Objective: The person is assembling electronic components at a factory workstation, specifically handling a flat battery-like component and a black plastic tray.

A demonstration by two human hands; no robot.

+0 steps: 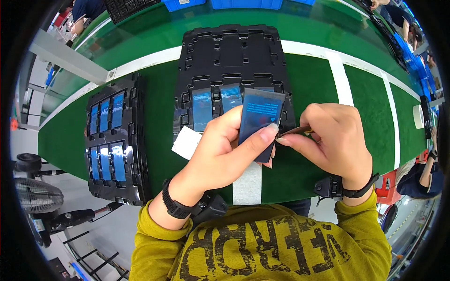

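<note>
My left hand (213, 152) holds up a flat, dark blue rectangular battery (259, 112), thumb across its front and fingers behind. Light blue print covers part of its face. Close to its lower right edge, my right hand (336, 136) pinches a thin brown strip (302, 129) between thumb and fingers; whether the strip joins the battery is hard to make out. Behind the hands lies a black moulded tray (229, 56). Similar blue batteries (202, 110) rest in its near pockets, and the held one partly hides that row. A small white card (187, 143) lies beside my left hand.
Left on the green tabletop (161, 112) stands a stack of black trays (141, 154) holding several blue pieces. Blue bins (246, 3) line the far side. A roll of white tape (418, 116) sits at the far right. A fan (37, 194) stands off the left edge; other people work around.
</note>
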